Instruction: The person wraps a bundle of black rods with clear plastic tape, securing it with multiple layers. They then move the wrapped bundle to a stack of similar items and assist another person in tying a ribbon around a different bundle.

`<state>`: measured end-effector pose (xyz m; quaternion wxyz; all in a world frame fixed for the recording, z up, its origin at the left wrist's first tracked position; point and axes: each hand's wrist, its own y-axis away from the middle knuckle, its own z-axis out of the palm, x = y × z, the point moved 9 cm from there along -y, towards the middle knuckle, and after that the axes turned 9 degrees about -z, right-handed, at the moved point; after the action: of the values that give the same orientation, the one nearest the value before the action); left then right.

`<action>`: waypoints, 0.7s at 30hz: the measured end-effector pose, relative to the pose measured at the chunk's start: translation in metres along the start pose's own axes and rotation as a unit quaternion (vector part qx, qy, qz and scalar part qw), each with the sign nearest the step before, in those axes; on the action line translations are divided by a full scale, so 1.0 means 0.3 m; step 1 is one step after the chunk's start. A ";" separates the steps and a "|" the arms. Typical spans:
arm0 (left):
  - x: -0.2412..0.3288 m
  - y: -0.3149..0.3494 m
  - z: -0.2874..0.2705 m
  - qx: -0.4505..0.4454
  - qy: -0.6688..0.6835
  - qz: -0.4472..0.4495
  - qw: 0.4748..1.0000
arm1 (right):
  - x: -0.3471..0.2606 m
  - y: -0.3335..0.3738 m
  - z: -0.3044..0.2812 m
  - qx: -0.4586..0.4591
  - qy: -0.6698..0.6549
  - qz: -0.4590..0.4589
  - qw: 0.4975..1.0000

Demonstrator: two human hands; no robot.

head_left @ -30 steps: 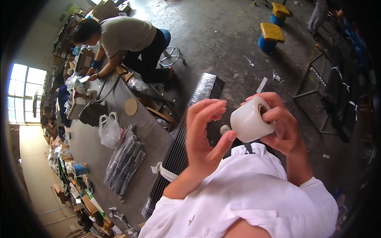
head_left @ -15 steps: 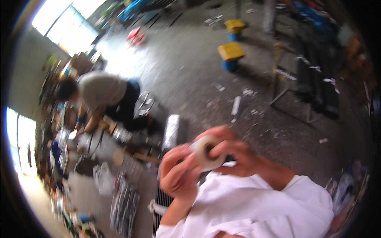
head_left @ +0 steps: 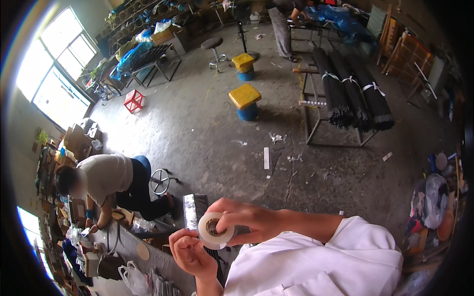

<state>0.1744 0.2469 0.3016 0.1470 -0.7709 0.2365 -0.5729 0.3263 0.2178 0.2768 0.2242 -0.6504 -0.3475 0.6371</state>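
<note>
My right hand (head_left: 252,219) holds a roll of clear tape (head_left: 217,241) in front of my chest, with the thumb and fingers around its side and its round core facing up. Close against the roll's left edge is my left hand (head_left: 195,256), its fingers curled and the fingertips pinched together. Whatever sits between those fingertips is too small to make out. Just beyond the hands lies a long bundle in shiny wrap (head_left: 190,209), partly hidden by the roll and my left hand.
At left, a co-worker (head_left: 111,177) bends over a cluttered bench (head_left: 163,264) beside a wheeled stool (head_left: 160,181). Yellow-topped blue stools (head_left: 245,96) and a red stool (head_left: 134,101) stand on the floor. Black rod bundles (head_left: 348,93) rest on a metal rack at right. Another person (head_left: 281,32) stands far off.
The view has swung, so the room sits differently in it. My right hand stays on the tape roll, while my left hand has slid from around it to its left edge.
</note>
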 end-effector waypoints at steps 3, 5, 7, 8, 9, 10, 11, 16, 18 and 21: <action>-0.002 0.005 -0.002 -0.006 0.022 -0.018 1.000 | 0.023 0.003 -0.010 0.009 0.023 0.016 1.000; -0.015 0.015 -0.004 -0.009 0.026 -0.017 0.999 | 0.028 -0.002 -0.027 0.023 0.041 0.023 0.999; -0.018 0.009 0.004 -0.009 0.074 -0.052 0.996 | 0.025 -0.006 -0.037 0.046 0.069 0.005 0.997; -0.024 0.003 0.012 -0.007 0.099 -0.071 0.993 | 0.026 -0.005 -0.044 0.056 0.082 -0.003 0.995; -0.040 0.003 0.003 -0.009 0.137 -0.089 0.987 | 0.022 -0.012 -0.038 0.064 0.109 -0.013 0.992; -0.053 -0.007 0.001 -0.019 0.192 -0.110 0.975 | 0.021 -0.024 -0.040 0.071 0.134 -0.021 0.988; -0.082 -0.014 0.008 -0.011 0.268 -0.157 0.950 | 0.023 -0.038 -0.042 0.077 0.157 -0.030 0.984; -0.194 0.027 0.068 -0.048 0.496 -0.345 0.795 | -0.063 -0.066 -0.064 0.127 0.230 -0.157 0.952; -0.170 0.035 0.108 -0.121 0.523 -0.367 0.760 | -0.068 -0.061 -0.039 0.112 0.289 -0.187 0.932; -0.159 0.045 0.143 -0.137 0.508 -0.415 0.742 | -0.040 -0.039 0.006 0.078 0.354 -0.205 0.909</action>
<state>0.2016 0.2590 0.2432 -0.3548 -0.3995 0.0085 -0.8453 0.3231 0.2162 0.2932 0.5081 -0.7283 -0.3205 0.3296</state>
